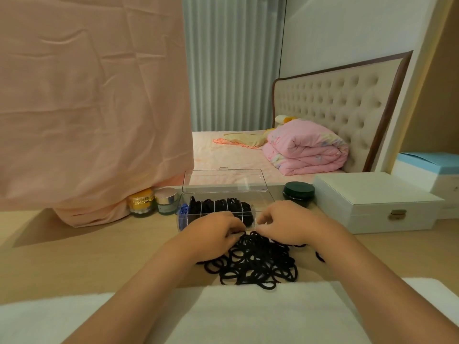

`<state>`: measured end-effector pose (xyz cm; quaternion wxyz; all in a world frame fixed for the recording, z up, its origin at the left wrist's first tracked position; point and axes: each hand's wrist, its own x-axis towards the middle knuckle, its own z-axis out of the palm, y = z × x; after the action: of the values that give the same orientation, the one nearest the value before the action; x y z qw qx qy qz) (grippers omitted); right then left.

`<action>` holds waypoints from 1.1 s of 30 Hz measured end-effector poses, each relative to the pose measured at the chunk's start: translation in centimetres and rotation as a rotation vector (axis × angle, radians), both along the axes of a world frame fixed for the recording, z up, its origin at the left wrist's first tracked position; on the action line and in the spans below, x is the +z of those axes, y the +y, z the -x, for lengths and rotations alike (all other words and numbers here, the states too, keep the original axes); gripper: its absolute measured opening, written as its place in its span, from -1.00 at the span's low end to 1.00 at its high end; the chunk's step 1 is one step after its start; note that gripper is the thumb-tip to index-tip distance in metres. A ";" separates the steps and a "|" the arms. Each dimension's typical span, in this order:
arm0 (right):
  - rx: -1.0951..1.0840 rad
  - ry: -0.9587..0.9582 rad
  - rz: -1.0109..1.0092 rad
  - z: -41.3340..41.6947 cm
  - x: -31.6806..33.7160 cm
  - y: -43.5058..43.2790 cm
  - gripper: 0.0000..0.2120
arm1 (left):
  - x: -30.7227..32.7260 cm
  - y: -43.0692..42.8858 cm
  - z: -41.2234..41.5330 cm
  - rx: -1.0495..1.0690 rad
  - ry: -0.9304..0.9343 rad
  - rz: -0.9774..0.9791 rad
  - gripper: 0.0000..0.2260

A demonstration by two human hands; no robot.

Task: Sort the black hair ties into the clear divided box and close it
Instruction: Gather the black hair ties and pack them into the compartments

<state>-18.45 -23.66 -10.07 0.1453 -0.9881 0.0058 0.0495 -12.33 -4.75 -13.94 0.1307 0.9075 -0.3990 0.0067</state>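
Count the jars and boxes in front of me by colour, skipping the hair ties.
Gold jar: 1
Silver-lidded jar: 1
Dark green jar: 1
Clear divided box: 1
White latched box: 1
Blue-topped box: 1
Total: 6

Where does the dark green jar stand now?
Head view, right of centre: the dark green jar stands on the table, between the clear divided box and the white case.

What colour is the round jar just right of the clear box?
Dark green; the head view shows the jar best.
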 end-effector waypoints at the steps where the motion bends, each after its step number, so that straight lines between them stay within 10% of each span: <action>1: -0.012 0.024 0.042 -0.3 -0.7 0.2 -0.65 | -0.3 -0.2 0.0 -0.012 -0.015 -0.028 -0.69; 9: -0.003 0.056 0.113 -0.8 -2.0 1.0 -0.80 | -0.8 -0.6 0.5 0.074 -0.031 0.013 -0.73; 33: 0.061 0.021 -0.816 0.9 2.0 -0.1 -0.89 | 3.3 0.5 0.4 0.127 0.352 0.177 -0.80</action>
<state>-19.39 -23.79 -8.04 0.5238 -0.8486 -0.0420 0.0622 -12.70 -4.24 -10.65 0.2771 0.9030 -0.3099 -0.1088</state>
